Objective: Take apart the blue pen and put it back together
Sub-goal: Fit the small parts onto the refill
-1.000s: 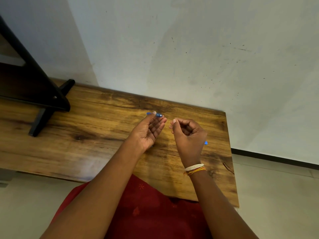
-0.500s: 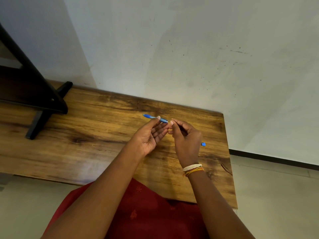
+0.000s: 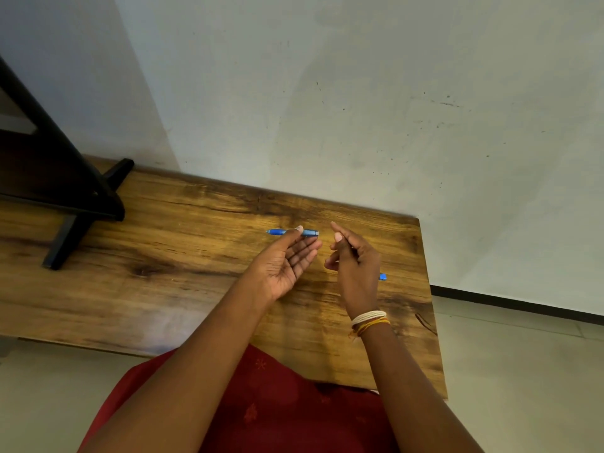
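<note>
The blue pen barrel point(image 3: 280, 232) lies level above the wooden table point(image 3: 183, 256), its tip pointing left. My left hand point(image 3: 284, 263) is palm up and pinches the barrel between thumb and fingertips. My right hand point(image 3: 354, 266) hovers just right of the barrel's open end without touching it. Its fingers are loosely apart and I see nothing between them. A small blue pen piece point(image 3: 383, 276) rests on the table behind my right hand, partly hidden by it.
A black stand point(image 3: 75, 204) sits on the table's left end. A grey wall point(image 3: 359, 109) runs along the far edge. The table's right edge point(image 3: 428, 289) is close to my right hand, with floor beyond. Red cloth point(image 3: 277, 403) covers my lap below.
My right hand was pinched against the barrel's right end half a second ago. It has since come away to the right with its fingers spread. My left hand still holds the barrel.
</note>
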A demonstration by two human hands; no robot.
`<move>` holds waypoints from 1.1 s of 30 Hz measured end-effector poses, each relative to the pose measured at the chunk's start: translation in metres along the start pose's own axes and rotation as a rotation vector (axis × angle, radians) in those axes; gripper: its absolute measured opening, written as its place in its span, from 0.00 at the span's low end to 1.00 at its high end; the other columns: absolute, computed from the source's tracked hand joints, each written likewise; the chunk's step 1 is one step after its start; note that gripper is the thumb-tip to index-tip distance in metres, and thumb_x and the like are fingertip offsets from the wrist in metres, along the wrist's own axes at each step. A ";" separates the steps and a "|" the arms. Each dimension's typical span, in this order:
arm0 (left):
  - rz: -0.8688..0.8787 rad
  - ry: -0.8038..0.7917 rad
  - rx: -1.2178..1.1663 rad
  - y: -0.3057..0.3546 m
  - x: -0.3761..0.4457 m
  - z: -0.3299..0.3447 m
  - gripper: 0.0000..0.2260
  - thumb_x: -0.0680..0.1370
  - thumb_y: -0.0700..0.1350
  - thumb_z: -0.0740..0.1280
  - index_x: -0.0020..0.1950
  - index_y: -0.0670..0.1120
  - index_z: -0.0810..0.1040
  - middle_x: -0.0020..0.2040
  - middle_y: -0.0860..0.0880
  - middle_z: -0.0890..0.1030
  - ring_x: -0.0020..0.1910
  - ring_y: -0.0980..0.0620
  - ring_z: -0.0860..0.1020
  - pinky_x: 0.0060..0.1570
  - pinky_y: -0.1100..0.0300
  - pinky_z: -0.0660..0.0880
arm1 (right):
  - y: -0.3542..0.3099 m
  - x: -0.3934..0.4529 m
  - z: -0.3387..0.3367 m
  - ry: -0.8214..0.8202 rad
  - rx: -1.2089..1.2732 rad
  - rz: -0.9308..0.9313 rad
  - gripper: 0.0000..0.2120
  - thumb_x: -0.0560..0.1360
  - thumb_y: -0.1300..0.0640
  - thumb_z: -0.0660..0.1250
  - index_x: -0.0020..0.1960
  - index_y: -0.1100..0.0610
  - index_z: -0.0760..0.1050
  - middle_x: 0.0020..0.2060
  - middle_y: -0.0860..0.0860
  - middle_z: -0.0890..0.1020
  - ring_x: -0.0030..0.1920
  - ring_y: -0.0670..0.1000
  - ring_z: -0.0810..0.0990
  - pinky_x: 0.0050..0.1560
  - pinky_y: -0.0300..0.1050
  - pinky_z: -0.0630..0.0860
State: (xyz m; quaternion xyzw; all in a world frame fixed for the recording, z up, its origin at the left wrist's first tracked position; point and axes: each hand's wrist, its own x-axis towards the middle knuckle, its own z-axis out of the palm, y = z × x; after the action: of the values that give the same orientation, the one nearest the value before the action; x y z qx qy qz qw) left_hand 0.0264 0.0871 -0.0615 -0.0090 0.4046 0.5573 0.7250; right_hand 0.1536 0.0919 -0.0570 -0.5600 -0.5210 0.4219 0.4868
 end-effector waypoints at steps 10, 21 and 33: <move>-0.071 -0.005 -0.081 -0.008 0.006 0.002 0.10 0.72 0.39 0.71 0.51 0.35 0.80 0.44 0.38 0.85 0.44 0.46 0.85 0.34 0.59 0.81 | 0.017 0.022 -0.049 0.199 -0.295 0.222 0.09 0.78 0.59 0.65 0.53 0.58 0.83 0.38 0.53 0.84 0.39 0.54 0.83 0.47 0.56 0.83; -0.101 0.049 0.020 -0.022 0.008 0.010 0.06 0.74 0.37 0.70 0.48 0.37 0.78 0.40 0.38 0.85 0.41 0.45 0.85 0.38 0.57 0.83 | 0.023 0.018 -0.067 0.166 -0.511 0.323 0.04 0.73 0.60 0.70 0.43 0.59 0.84 0.37 0.53 0.84 0.38 0.50 0.82 0.35 0.35 0.74; -0.130 0.104 0.104 -0.030 0.009 0.013 0.04 0.74 0.35 0.68 0.47 0.35 0.78 0.39 0.38 0.85 0.39 0.45 0.85 0.37 0.57 0.82 | 0.027 0.014 -0.071 0.037 -0.630 0.385 0.04 0.72 0.59 0.71 0.43 0.59 0.83 0.40 0.55 0.85 0.44 0.54 0.84 0.49 0.47 0.81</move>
State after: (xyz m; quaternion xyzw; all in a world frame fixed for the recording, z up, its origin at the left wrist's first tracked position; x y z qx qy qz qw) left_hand 0.0592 0.0887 -0.0711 -0.0265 0.4686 0.4863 0.7370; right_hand 0.2294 0.0987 -0.0713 -0.7777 -0.5017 0.3143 0.2115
